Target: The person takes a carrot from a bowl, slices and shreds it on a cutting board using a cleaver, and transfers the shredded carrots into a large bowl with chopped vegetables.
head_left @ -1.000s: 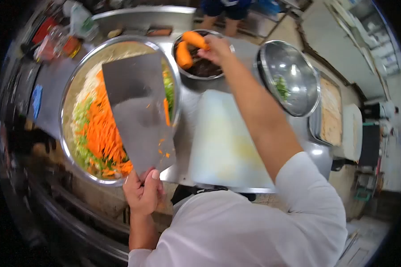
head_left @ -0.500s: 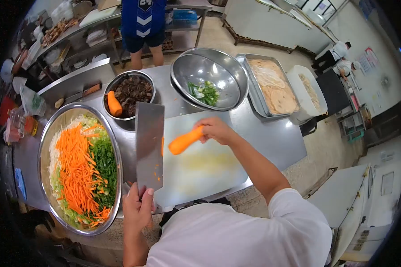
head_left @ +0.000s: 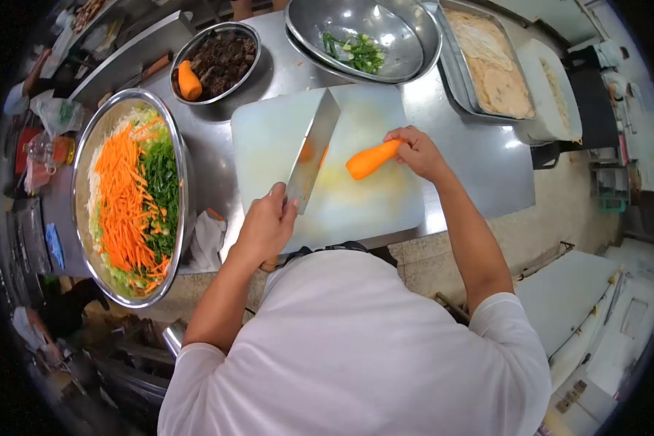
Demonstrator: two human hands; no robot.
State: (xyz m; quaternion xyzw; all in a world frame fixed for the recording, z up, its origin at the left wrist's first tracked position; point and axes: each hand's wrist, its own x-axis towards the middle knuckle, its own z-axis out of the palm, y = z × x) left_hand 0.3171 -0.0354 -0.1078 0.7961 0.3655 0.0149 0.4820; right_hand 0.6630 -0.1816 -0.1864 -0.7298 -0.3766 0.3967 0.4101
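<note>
My left hand (head_left: pixel 264 227) is closed round the handle of a cleaver (head_left: pixel 314 149), its broad blade tilted over the cutting board (head_left: pixel 269 142). A few orange bits cling to the blade. In my right hand (head_left: pixel 419 151) is a peeled carrot (head_left: pixel 372 160), gripped by one end, its thick end pointing toward the blade. Carrot and blade are apart. Yellowish stains mark the board. Left of it stands a large metal bowl (head_left: pixel 184 218) with shredded carrot (head_left: pixel 127 211), chopped greens (head_left: pixel 160 192) and pale shreds.
Behind the board, a smaller bowl (head_left: pixel 248 81) holds a dark, chopped-looking food and another carrot (head_left: pixel 190 81). Stacked steel bowls (head_left: pixel 414 43) contain cut green onion (head_left: pixel 356 52). At the back right are a tray of pale orange paste (head_left: pixel 490 62) and a white tub (head_left: pixel 570 102). A cloth (head_left: pixel 208 240) lies near the large bowl.
The view has tilted downward. The cleaver has turned from upright to slanting over the board, and the carrot has come nearer the board's surface. Both hands keep their hold.
</note>
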